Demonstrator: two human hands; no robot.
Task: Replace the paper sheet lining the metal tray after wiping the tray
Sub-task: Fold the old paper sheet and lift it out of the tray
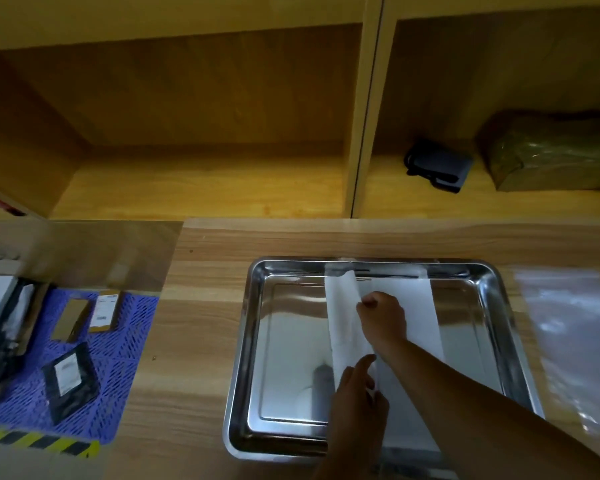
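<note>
On the left, a blue lattice mat [118,368] is lying below the table edge, carrying a black packet [70,382] and small labelled boxes [105,311]; a yellow-and-black striped strip [39,441] is running along its near edge. The wooden table [194,327] is holding a shiny metal tray [288,341] that is sitting near its front edge, its bare bottom reflecting light on the left half. A white paper sheet [416,306] is lying in the tray from the far rim to the near rim, its left part folded over into a long, partly raised flap. The left hand [355,393] is gripping the near part of that flap, its fingers closed around the paper with the index finger stretched out. The right hand [383,317] is reaching across, its fingers curled shut and pinching the flap's edge farther up. To the right of the tray, a clear plastic sheet [575,341] is lying flat on the table. Behind the table, wooden shelves [201,188] are standing open, with a dark folded item [437,166] and a wrapped brown parcel [551,154] in the right compartment.
</note>
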